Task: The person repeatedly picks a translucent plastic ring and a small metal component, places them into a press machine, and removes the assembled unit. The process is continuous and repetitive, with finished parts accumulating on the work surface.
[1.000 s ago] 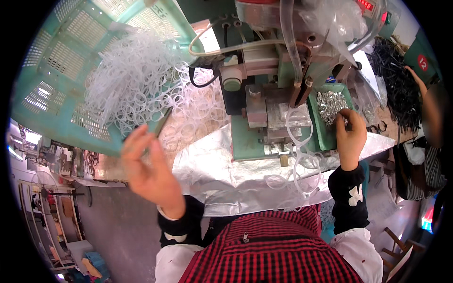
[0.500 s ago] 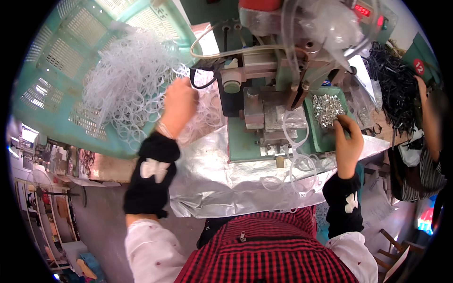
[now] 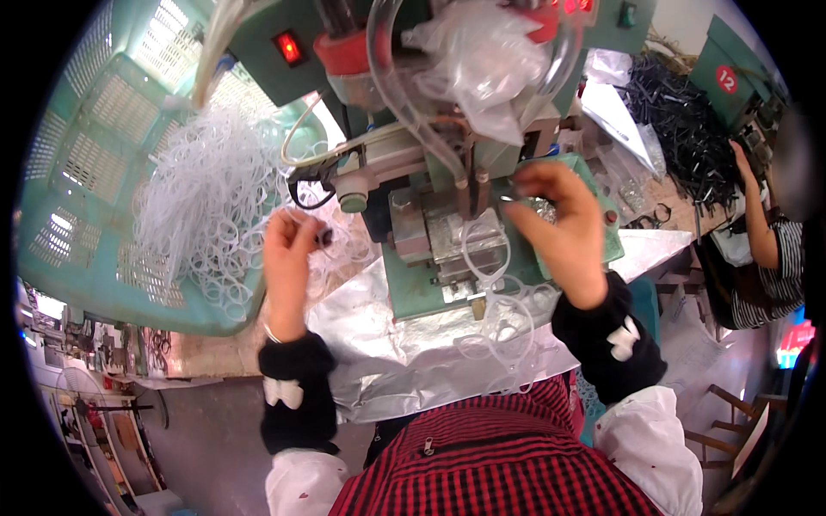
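My left hand (image 3: 288,258) has its fingers pinched together by loose translucent plastic loops (image 3: 344,236) left of the machine; what it grips is hard to make out. A dark round thing shows by its fingertips. Between the thumb and forefinger of my right hand (image 3: 564,232) is a small shiny metal piece (image 3: 508,199). That hand is right of the press machine's (image 3: 404,297) metal fixture (image 3: 465,242) and above a green tray (image 3: 613,248) of small metal pieces (image 3: 544,209). Joined translucent loops (image 3: 508,322) hang from the fixture over the foil.
A large green basket (image 3: 90,284) with a heap of translucent loops (image 3: 194,189) stands at the left. Silver foil (image 3: 370,361) covers the bench front. Clear tubes and a plastic bag (image 3: 482,60) hang above the fixture. Black strips (image 3: 680,120) and another person's arm (image 3: 757,211) are at the right.
My right hand has lifted from the tray and moved left toward the fixture with a small metal piece. My left hand has drawn nearer, off the loop heap. The view has shifted.
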Motion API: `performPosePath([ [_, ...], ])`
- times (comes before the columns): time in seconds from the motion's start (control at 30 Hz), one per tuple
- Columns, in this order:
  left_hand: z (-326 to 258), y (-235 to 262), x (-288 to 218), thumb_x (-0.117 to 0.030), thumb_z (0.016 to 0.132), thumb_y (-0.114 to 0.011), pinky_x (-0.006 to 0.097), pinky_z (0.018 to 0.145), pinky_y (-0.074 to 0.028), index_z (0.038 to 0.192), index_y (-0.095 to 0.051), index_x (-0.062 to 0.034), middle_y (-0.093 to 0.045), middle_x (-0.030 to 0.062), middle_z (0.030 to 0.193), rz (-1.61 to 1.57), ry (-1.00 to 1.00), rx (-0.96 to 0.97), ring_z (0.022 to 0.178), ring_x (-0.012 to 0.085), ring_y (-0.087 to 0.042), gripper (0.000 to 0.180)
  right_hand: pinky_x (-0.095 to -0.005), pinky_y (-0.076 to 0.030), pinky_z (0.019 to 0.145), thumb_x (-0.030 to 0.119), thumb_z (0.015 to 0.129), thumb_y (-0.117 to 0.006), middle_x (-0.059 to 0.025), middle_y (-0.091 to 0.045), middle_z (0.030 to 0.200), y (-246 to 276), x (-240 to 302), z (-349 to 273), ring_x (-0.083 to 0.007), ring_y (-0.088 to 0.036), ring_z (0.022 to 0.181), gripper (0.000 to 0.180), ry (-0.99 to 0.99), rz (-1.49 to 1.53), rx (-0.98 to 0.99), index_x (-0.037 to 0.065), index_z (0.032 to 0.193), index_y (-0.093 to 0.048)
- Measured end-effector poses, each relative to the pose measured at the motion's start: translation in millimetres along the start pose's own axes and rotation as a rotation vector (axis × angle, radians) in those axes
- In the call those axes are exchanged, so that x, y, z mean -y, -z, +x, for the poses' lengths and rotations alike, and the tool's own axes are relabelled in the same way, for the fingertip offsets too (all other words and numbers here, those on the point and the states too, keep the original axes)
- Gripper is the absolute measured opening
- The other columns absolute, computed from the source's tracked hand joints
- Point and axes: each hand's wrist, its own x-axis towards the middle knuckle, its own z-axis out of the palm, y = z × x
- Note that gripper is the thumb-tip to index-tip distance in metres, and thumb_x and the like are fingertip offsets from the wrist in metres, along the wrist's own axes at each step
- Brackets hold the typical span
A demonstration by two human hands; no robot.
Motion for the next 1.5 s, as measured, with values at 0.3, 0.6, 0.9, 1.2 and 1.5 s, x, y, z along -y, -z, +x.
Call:
performPosePath([
  [0.3, -73, -50, 17, -0.011, 0.101, -0.059, 0.033, 0.077, -0.058, 0.106, -0.054, -0.0039, -0.064, 0.0098, 0.100, -0.211, 0.010, -0.293, 0.091, 0.0188, -0.066, 0.009, -0.0214, -0.046, 0.082, -0.006, 0.082, -0.070, -0.0015, -0.064, 0.090, -25, 3, -15, -0.0073, -0.060, 0.087, 0.045, -0.248, 0.387, -0.057, -0.002, 0.124, -0.053],
  [0.6, -27, -87, -125, -0.002, 0.097, -0.055, 0.038, 0.079, -0.055, 0.110, -0.055, -0.0018, -0.066, 0.0157, 0.099, -0.115, -0.717, -0.079, 0.096, 0.0236, -0.064, 0.012, -0.0218, -0.048, 0.083, -0.009, 0.084, -0.067, -0.0034, -0.066, 0.101, -47, 25, -17, -0.0081, -0.062, 0.089, 0.045, -0.372, 0.732, -0.121, -0.001, 0.127, -0.056],
  [0.9, -60, -121, -89, 0.000, 0.067, -0.076, 0.031, 0.054, -0.053, 0.083, -0.065, -0.0070, -0.071, 0.0116, 0.110, 0.380, -1.223, 0.355, 0.072, 0.0242, -0.063, 0.020, -0.0318, -0.048, 0.096, -0.003, 0.083, -0.063, -0.0115, -0.069, 0.115, 46, -51, -12, -0.0210, -0.064, 0.108, 0.039, 0.001, -0.329, -0.287, 0.000, 0.123, -0.063],
  [1.2, -62, -131, -62, -0.006, 0.070, -0.076, 0.036, 0.072, -0.062, 0.088, -0.066, -0.0070, -0.072, 0.0104, 0.107, 0.397, -1.352, 0.223, 0.085, 0.0249, -0.066, 0.021, -0.0434, -0.049, 0.077, 0.011, 0.082, -0.073, -0.0135, -0.067, 0.090, 60, -65, -53, -0.0348, -0.061, 0.088, 0.024, -0.002, -1.078, -0.085, 0.005, 0.104, -0.067],
  [1.5, -131, -40, -68, -0.015, 0.097, -0.060, 0.038, 0.092, -0.052, 0.112, -0.066, -0.0006, -0.066, 0.0159, 0.121, 0.644, -0.979, -0.317, 0.105, 0.0307, -0.065, 0.022, -0.0461, -0.046, 0.072, 0.009, 0.080, -0.068, -0.0126, -0.063, 0.084, 46, -62, -30, -0.0358, -0.059, 0.084, 0.008, 0.231, -1.053, -0.262, 0.007, 0.086, -0.063],
])
